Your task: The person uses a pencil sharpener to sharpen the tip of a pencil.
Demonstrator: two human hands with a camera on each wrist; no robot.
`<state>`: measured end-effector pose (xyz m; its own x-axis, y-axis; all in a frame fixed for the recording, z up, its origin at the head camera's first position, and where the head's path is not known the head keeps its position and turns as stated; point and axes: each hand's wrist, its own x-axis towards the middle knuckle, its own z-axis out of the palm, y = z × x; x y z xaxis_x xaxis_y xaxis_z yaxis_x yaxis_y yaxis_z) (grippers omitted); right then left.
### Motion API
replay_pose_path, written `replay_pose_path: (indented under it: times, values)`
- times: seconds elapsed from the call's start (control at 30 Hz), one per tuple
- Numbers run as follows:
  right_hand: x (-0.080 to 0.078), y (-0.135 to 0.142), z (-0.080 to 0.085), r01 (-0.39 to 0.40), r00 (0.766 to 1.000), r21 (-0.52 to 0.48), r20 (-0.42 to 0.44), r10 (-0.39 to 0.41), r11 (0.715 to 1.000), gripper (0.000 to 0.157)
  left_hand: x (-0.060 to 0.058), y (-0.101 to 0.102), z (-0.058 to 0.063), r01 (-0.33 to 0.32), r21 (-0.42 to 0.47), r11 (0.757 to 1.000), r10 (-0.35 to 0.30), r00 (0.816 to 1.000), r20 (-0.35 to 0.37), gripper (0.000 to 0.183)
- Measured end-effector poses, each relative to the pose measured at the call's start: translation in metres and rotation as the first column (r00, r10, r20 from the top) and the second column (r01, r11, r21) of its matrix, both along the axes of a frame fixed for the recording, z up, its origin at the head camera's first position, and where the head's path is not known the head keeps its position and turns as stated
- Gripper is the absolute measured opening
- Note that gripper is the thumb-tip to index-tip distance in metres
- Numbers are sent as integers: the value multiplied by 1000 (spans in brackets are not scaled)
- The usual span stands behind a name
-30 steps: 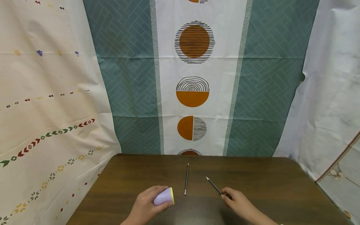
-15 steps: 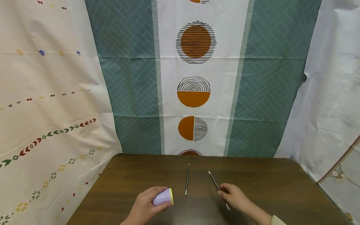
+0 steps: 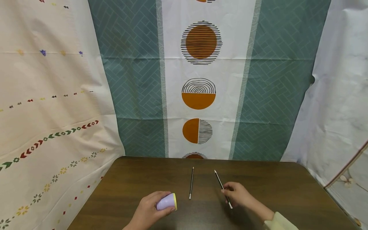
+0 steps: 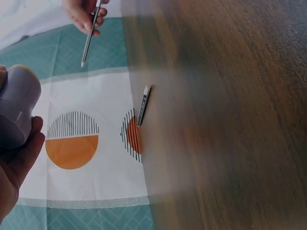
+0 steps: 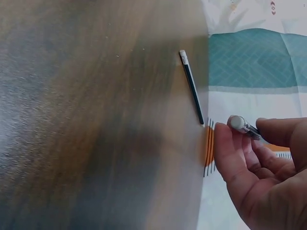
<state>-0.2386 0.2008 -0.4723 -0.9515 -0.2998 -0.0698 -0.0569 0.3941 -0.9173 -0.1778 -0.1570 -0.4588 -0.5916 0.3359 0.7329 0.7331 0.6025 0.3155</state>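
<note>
Patterned cloth [image 3: 201,70] in green, white and orange hangs behind a dark wood-grain bench [image 3: 138,179], where a person works with both hands. The left grip [image 3: 146,206] is wrapped around a lilac body [image 3: 166,202], held above the bench on its side, its yellow end facing across toward the right hand. The lilac body appears to be light, stiff plastic; its smooth wall could slip, so a hold around the middle, clear of the yellow end, seems the surest. Whether that end has a hole cannot be seen.

Opposite, the right grip [image 3: 240,195] pinches a dark pencil [image 3: 219,180] between thumb and fingers on its eraser half, well above the bench, point slanting away from the person. Slim and likely very light, the pencil should feel rigid, though its shaft may roll between the fingertips and its point looks the part most apt to snap; a hold behind the middle keeps fingers off it.

Between the hands, a second pencil [image 3: 191,183] lies flat on the bench, untouched, its white eraser end toward the person. It would probably roll if nudged; pinching it mid-shaft looks best.
</note>
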Motion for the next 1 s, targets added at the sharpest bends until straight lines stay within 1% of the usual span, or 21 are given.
replay_pose_path:
  times: [0.13, 0.2, 0.4, 0.5, 0.67, 0.73, 0.83, 1.0]
  values:
    - [-6, -1, 5, 16, 1000, 22, 11, -17, 1000, 34, 1, -1, 0, -4, -1, 1000, 4, 999, 33, 37]
    - [-9, -2, 8, 26, 1000, 31, 6, -26, 999, 34, 2, -2, 0, -4, -1, 1000, 4, 999, 35, 37]
    - [-19, -5, 15, 13, 1000, 35, -13, -13, 999, 35, 2, -5, 0, -9, 9, 1000, 8, 999, 52, 40]
    - [-24, -7, 17, 26, 1000, 54, -15, -25, 998, 35, 3, -6, 0, -11, 14, 1000, 10, 998, 68, 41]
    - [-31, -11, 18, 79, 997, 74, -5, -79, 994, 34, 2, -5, 0, -28, 11, 1000, 27, 998, 59, 39]
    - [-33, -14, 18, 87, 996, 78, 1, -87, 993, 34, 2, -5, 0, -38, 10, 999, 38, 998, 52, 39]
    - [-36, -16, 18, 87, 996, 70, 12, -88, 994, 34, 1, -5, 1, -50, 7, 999, 50, 998, 47, 38]
    - [-40, -21, 15, 81, 996, 34, 26, -82, 996, 30, 2, -5, 1, -49, 10, 999, 49, 998, 50, 39]
